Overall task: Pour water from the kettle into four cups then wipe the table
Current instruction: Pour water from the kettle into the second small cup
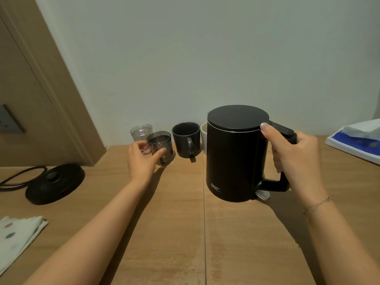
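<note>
My right hand (296,155) grips the handle of the black kettle (232,157), thumb on the lid's edge; the kettle hangs just above the wooden table (181,223). My left hand (141,159) holds a smoky grey glass (161,146) between thumb and fingers. Behind it stands a clear glass (140,131). To the right is a dark mug (186,139) with its handle facing me. A white cup (204,136) is mostly hidden behind the kettle. A folded white cloth (18,237) with coloured dots lies at the near left.
The kettle's round black base (55,183) with its cord (18,177) sits at the left by a wooden door frame (47,79). A blue and white packet (355,140) lies at the table's right edge. A wall runs right behind the cups.
</note>
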